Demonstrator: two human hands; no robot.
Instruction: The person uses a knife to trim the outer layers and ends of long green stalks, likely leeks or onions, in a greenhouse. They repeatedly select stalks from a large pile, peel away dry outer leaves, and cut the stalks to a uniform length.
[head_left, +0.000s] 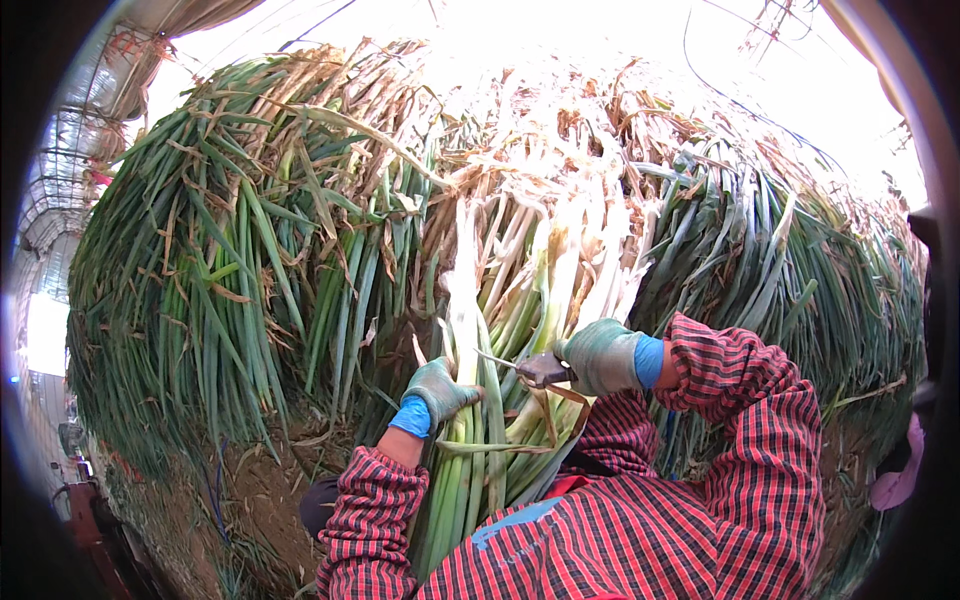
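Note:
Green onions with pale stalks (466, 300) and long green leaves (450, 491) lie across the lap of a plaid garment. My left hand (441, 391), in a green-grey knit glove over a blue one, grips some of these stalks at the left of the bunch. To the right of it, my right hand (602, 356), gloved the same way, is closed around the dark handle of a small tool (541, 369). Its thin metal tip points left, against the leaves by the stalks. The exact kind of tool cannot be told.
A large heap of green onions (180, 285) curves around in front, green leaves hanging down, with dry brown husks (592, 112) on top. Bare soil (262, 495) with loose leaves shows at the lower left. A pink object (898, 472) is at the right edge.

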